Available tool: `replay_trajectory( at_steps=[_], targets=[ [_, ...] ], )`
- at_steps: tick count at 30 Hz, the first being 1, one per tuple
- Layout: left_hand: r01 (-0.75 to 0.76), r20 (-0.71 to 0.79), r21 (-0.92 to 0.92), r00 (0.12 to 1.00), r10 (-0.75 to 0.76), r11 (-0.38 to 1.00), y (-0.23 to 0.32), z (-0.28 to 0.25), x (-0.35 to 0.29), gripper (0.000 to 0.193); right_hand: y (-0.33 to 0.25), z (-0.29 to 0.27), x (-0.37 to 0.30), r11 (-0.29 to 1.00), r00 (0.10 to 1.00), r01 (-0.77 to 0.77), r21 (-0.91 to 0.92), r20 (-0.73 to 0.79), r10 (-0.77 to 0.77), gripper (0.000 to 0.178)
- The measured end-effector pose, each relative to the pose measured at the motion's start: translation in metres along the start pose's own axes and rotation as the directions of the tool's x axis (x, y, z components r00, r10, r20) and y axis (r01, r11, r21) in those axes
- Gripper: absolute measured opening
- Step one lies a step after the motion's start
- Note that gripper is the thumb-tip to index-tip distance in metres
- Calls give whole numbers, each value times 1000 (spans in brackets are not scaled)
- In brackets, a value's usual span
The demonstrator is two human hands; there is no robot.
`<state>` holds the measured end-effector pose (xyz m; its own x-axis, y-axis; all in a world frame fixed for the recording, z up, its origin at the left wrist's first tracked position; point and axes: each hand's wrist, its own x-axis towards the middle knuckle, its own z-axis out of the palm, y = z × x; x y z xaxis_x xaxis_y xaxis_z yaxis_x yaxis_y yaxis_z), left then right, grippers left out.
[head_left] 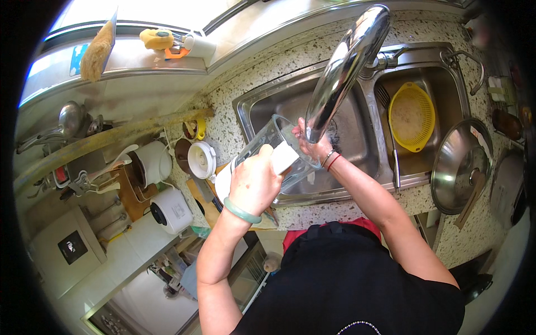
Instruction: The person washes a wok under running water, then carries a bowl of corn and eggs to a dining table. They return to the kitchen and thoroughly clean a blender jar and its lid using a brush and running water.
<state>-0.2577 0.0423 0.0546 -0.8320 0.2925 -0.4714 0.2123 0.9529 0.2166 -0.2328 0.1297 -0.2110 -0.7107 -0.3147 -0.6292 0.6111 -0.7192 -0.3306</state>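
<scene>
Left hand (254, 180) is gripping the clear jug (272, 133); right hand (316, 148), grip unclear, is lying at the jug's mouth below the one-o'clock tap (347, 70). Handling is looking unfinished.

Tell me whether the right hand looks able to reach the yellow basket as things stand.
Likely yes: the yellow basket sits uncovered in the right basin. The right hand would first have to leave the mouth of the clear jug, and the spatula at the basket's left looks easy to pass.
</scene>
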Motion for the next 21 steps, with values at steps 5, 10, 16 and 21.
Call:
replay_trajectory(
  at_steps=[5, 10, 16, 21],
  targets=[
    [-22, 44, 56, 999, 19, 998, 5, 5, 2, 24, 13, 1, 5, 995, 996, 72, 65, -61, -68, 40],
    [-53, 89, 80, 995, 46, 995, 11, 4, 6, 25, 17, -12, 11, 962, 989, 29, 272, -145, 11, 48],
    [-47, 159, 107, 987, 30, 993, 20, -1, 10, 27, -3, -5, -7, 990, 980, 137, -4, -144, -137, 61],
    [-59, 180, 112, 983, 39, 992, 23, 3, 13, 29, -26, -11, -18, 985, 935, 35, -166, -342, -91, 38]
  ],
)
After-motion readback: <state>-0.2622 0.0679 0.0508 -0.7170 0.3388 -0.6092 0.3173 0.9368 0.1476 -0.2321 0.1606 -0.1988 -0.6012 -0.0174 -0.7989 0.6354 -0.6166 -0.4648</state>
